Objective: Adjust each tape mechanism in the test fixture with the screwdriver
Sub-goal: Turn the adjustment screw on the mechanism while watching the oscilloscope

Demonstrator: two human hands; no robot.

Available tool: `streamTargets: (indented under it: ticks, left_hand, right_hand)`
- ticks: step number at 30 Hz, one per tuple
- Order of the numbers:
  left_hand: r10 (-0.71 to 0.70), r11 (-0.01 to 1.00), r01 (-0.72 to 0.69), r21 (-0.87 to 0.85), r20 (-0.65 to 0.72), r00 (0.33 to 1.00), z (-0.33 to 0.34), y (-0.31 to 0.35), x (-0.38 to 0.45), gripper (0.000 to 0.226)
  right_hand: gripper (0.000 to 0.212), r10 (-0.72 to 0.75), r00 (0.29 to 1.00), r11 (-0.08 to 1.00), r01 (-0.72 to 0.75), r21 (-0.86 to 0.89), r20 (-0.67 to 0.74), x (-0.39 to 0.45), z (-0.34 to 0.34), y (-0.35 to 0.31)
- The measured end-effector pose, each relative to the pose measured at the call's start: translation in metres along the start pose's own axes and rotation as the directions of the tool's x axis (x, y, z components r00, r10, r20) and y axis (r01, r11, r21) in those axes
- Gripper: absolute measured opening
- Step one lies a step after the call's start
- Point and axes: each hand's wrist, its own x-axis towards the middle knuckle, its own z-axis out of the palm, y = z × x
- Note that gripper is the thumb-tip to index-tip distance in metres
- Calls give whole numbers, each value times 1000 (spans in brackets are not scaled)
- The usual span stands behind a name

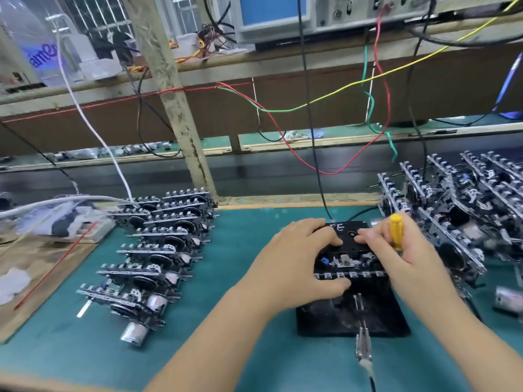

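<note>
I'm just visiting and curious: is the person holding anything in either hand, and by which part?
The right hand grips a screwdriver by its yellow handle. The left hand grips the tape mechanism in the test fixture by its left end.

Two hands (300, 258), one screwdriver (395, 232), one test fixture (353, 315), one oscilloscope (271, 15).
</note>
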Motion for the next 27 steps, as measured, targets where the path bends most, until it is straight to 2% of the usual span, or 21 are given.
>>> streamTargets:
  ticks: [4, 11, 22, 27]
  left_hand:
    - [-7, 1000, 7, -5, -5, 1000, 2, -1, -1, 56]
    - [-1, 1000, 1, -4, -15, 1000, 4, -1, -1, 57]
    - [15, 1000, -16, -19, -45, 999, 8, -4, -4, 57]
    - [16, 999, -18, -29, -43, 999, 10, -6, -4, 57]
  right_hand:
    - [23, 16, 1000, 999, -16, 33, -1, -2, 0, -3]
    - [16, 20, 1000, 999, -21, 37, 12, -5, -2, 0]
    - [21, 21, 1000, 997, -22, 76, 15, -4, -2, 6]
    - [35, 20, 1000, 995, -21, 97, 13, -5, -2, 7]
